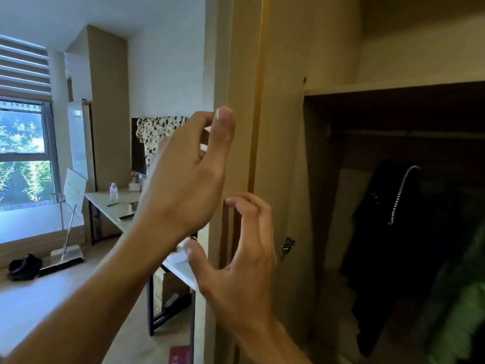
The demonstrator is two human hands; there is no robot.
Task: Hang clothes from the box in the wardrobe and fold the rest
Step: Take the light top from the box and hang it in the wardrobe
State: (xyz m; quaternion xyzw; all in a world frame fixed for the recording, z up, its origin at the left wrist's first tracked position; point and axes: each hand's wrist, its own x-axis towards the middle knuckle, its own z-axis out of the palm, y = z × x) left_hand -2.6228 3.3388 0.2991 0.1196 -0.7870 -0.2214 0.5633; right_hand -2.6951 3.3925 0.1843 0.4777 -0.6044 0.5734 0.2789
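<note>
**While our hands are empty, the wardrobe stands open**

Although we face the wardrobe (288, 153) on the right of the frame, neither hand carries a garment. Our left hand (183, 169), at the centre, is raised with its fingers (194, 122) half curled and spread away from the thumb, gripping nothing. Our right hand (244, 258), just below it, is equally loose, with only air between fingers and thumb. Both hover in front of the wardrobe's door edge (241, 101); we cannot tell whether either touches it.

The box named in the task is out of view, so we cannot say what it holds. Of the clothes, we see a dark jacket (388, 219) hanging in the shadowed compartment at right, under the rail (406, 134). It has a pale zip running down it. We judge such clothes soft, light and limp. They will sag and slide if pinched by one corner, so we would take them at the collar or both shoulders.

Beside the jacket, at lower right, is a blurred green shape (459, 311) that we cannot identify. Above the shelf board (393, 86), the upper compartment shows nothing we can make out.

At centre left, well apart from the wardrobe, a spotted garment (157, 132) is draped over something dark behind the worktop (105, 202).
</note>
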